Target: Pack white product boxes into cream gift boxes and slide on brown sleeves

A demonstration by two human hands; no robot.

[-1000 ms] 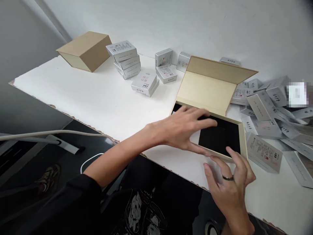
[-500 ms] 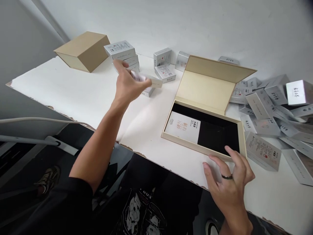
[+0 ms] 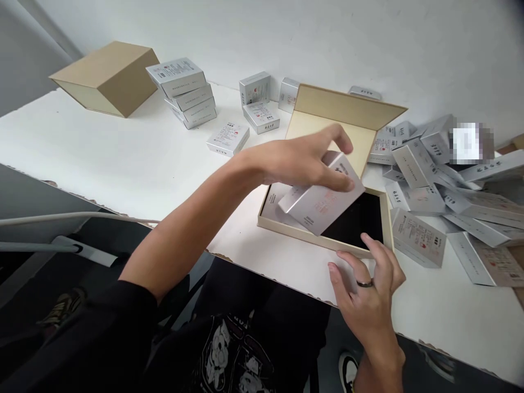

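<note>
My left hand is closed around a small silver-white carton, held tilted above the open gift box. The gift box is beige with a black interior, and its lid stands raised at the back. Another white carton lies inside on the left, partly covered by the held one. The right part of the interior shows bare black. At the front right corner, my right hand has its fingers spread, fingertips at the box rim; a dark ring is on one finger.
A closed beige box stands at the back left. Beside it is a stack of silver cartons, with a single carton and a few more along the wall. Many cartons lie heaped at right. The table's front edge is chipped.
My left hand has brought the carton from beside the stack rightward to above the gift box. My right hand stays at the box's front corner. The view has shifted slightly.
</note>
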